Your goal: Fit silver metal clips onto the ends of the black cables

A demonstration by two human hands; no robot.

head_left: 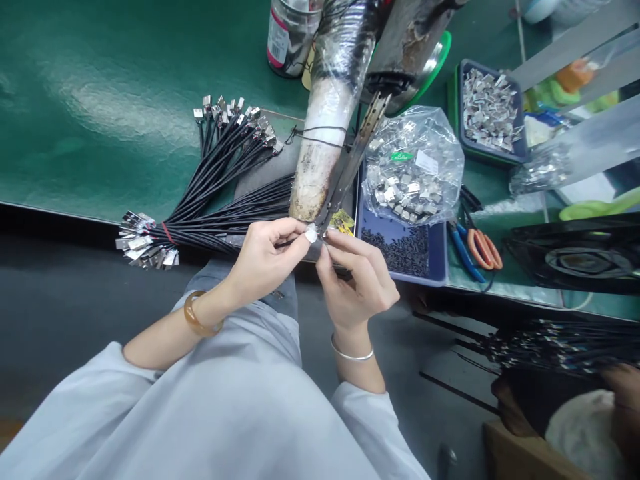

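Observation:
My left hand point(273, 257) is closed in a pinch at the table's front edge. A small whitish, shiny piece point(311, 233) shows at its thumb and fingertip; I cannot tell whether it is held or wrapped on the thumb. My right hand point(357, 273) pinches close beside it, its fingertips hiding whatever is between them. Just above both hands are the lower end of a narrow metal chute point(350, 170) and a plastic-wrapped tube point(320, 147). Left of them lies a bundle of black cables point(215, 177) with silver connectors point(145, 243), tied by a red band.
A blue tray point(439, 257) with small black pieces and a clear bag of metal connectors point(413, 167) is at right. Farther out are a bin of metal shells point(490, 110), pliers point(465, 253) and orange-handled scissors point(484, 250). A tin point(293, 37) stands behind. Another person sits lower right.

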